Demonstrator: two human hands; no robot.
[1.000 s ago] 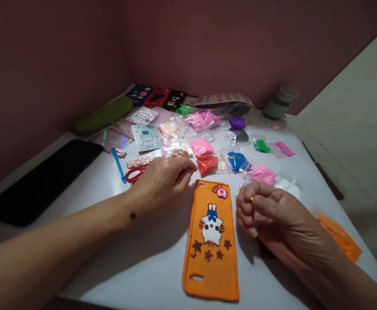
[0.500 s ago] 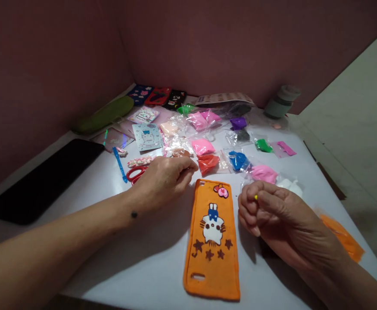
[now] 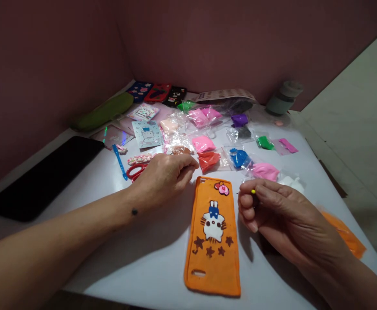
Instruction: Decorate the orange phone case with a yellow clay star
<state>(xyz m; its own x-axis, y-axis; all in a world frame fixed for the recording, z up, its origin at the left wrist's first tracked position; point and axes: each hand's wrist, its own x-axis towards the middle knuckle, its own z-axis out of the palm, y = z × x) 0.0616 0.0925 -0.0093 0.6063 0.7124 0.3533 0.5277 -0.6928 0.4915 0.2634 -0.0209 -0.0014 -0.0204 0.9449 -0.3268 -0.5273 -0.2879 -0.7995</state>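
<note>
An orange clay-covered phone case [image 3: 212, 271] lies flat on the white table between my hands. It bears a white cat figure in blue, dark brown stars and a pink and red decoration near its far edge. My right hand [image 3: 272, 206], right of the case, pinches a tiny piece of yellow clay [image 3: 253, 191] between thumb and forefinger. Left of the case, my left hand [image 3: 170, 174] is closed with thumb and fingertips together; what they hold, if anything, is hidden. Red-handled scissors [image 3: 135, 171] lie partly behind that hand.
Bagged clay in several colours, such as red [image 3: 208, 161], blue [image 3: 239, 157] and pink [image 3: 266, 171], spreads beyond the case. A blue tool [image 3: 119, 162] and a black slab [image 3: 46, 176] lie left. An orange packet [image 3: 345, 234] sits at right, a jar [image 3: 283, 99] at the back.
My right hand's lower fingers have loosened slightly, and the yellow clay has shifted a little at the fingertips. My left hand stays almost in place. The view has tilted slightly.
</note>
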